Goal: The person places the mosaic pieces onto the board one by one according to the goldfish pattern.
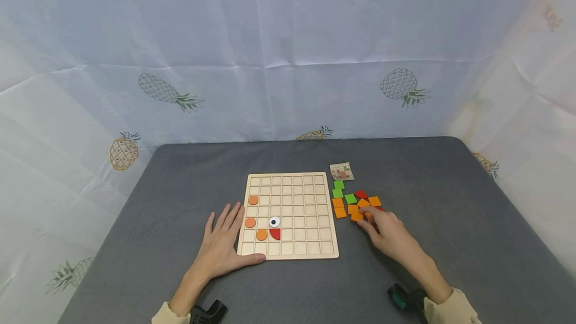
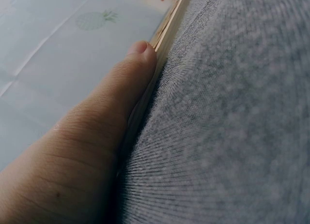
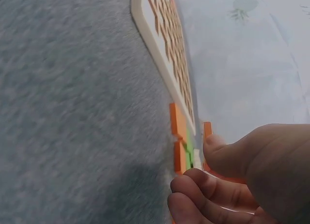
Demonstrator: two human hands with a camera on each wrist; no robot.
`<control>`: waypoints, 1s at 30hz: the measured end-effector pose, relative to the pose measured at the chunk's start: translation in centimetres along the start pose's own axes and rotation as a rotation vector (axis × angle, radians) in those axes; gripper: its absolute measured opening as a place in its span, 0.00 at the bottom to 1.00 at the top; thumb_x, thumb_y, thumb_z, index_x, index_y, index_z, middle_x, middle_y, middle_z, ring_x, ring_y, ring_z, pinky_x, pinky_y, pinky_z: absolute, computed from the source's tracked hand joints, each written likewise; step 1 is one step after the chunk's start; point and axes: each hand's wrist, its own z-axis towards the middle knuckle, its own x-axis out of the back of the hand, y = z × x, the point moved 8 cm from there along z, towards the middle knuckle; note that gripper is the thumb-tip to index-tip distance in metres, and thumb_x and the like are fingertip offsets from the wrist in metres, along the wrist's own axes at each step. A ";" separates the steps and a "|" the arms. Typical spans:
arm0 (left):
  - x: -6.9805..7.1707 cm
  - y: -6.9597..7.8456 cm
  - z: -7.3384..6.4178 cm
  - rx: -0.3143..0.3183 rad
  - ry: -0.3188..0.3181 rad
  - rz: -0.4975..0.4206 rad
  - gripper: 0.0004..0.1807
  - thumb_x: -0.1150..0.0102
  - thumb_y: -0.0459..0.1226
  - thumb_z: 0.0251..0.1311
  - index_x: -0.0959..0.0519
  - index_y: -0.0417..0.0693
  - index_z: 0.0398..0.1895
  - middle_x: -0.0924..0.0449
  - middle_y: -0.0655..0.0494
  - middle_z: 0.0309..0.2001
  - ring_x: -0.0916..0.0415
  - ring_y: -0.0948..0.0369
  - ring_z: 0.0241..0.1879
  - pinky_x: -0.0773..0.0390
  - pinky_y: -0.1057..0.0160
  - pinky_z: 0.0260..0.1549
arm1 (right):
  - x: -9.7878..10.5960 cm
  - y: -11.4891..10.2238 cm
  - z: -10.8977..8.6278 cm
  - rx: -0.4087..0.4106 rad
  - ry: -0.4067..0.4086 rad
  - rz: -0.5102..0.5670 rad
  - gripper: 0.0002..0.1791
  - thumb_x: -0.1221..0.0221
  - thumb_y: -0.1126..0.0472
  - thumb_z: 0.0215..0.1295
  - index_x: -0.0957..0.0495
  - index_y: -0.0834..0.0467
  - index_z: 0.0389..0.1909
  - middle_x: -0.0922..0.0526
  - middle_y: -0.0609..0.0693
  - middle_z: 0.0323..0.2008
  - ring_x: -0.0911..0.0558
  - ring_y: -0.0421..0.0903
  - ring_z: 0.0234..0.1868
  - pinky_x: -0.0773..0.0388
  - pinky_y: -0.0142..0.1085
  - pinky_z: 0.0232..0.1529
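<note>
A light wooden grid board [image 1: 297,249] lies on the grey table. My left hand [image 1: 222,246] rests at its left side, fingers spread and straight along the edge, the thumb [image 2: 138,64] against the front edge. Toward the board's left sit orange discs [image 1: 261,234], a white eye disc [image 1: 274,222] and a red quarter-round piece [image 1: 275,234]. My right hand [image 1: 387,229] is over a small pile of tiles right of the board. Its thumb and fingers pinch an orange tile [image 3: 207,128], partly hidden by the thumb.
Green tiles [image 1: 338,193] and orange tiles [image 1: 340,212] stand in a column beside the board's right edge. Red pieces [image 1: 361,194] lie in the pile. A small picture card [image 1: 342,171] lies behind them. A pineapple-print cloth [image 1: 270,104] hangs behind the table.
</note>
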 end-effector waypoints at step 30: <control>-0.2 -0.1 0.1 0.018 -0.028 0.021 0.71 0.37 0.78 0.40 0.48 0.50 0.83 0.46 0.47 0.82 0.50 0.43 0.81 0.55 0.32 0.75 | -4.7 -10.8 5.4 0.182 -0.117 0.124 0.15 0.37 0.61 0.71 0.19 0.63 0.54 0.25 0.44 0.19 0.32 0.38 0.19 0.37 0.27 0.21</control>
